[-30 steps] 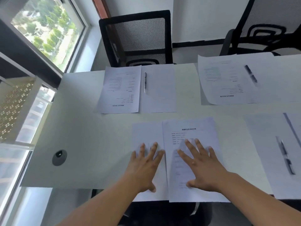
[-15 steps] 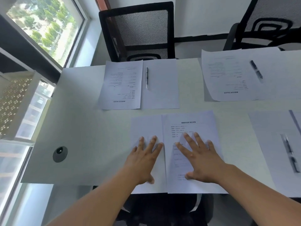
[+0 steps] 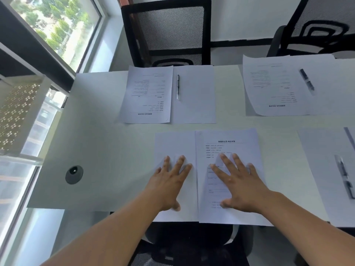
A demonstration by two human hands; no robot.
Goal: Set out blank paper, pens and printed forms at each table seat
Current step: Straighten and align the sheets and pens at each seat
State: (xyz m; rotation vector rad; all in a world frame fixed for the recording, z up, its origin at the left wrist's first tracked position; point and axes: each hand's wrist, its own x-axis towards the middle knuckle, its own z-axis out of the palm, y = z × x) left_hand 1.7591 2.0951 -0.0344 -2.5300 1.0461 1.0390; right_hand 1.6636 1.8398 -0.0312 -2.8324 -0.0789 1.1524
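The printed form lies at the near edge of the bench, long axis running away from the person, with the blank sheet touching its left side. The right hand presses flat on the form and the left hand flat on the blank sheet, both with fingers spread, gripping nothing. No pen shows at this seat. The nearest one in reach appears to be the pen right of the form, so the right hand is judged better placed.

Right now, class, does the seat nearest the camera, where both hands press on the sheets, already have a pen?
No: the left hand presses the blank white sheet and the right hand the printed form, with no pen there.
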